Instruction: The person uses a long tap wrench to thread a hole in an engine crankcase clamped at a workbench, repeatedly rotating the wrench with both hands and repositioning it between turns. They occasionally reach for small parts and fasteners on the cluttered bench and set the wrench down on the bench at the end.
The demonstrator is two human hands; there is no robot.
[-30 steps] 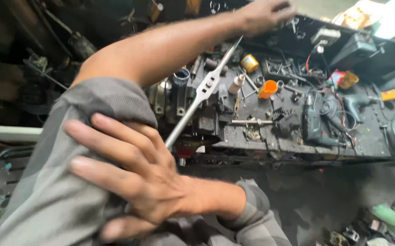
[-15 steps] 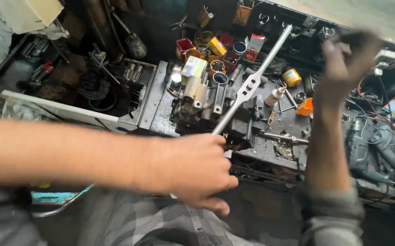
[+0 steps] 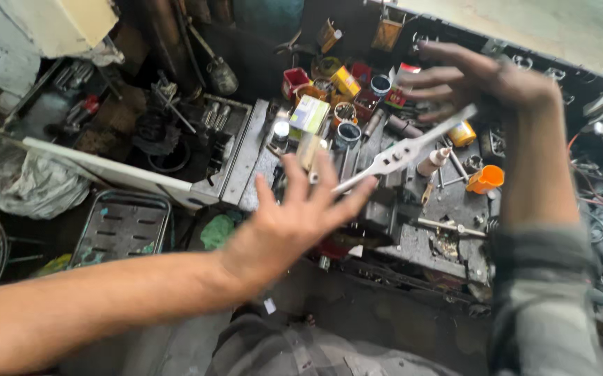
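Head view looks down on a cluttered workbench (image 3: 448,244). Left hand (image 3: 301,216) is spread wide, fingers splayed, gripping nothing. Right hand (image 3: 482,83) hovers higher, fingers loosely extended and motion-blurred. A long flat metal tap wrench (image 3: 402,150) runs between both hands; its ends are hidden behind them, so contact cannot be judged. An orange cup (image 3: 486,179) sits near the right forearm. Small parts behind are hard to identify.
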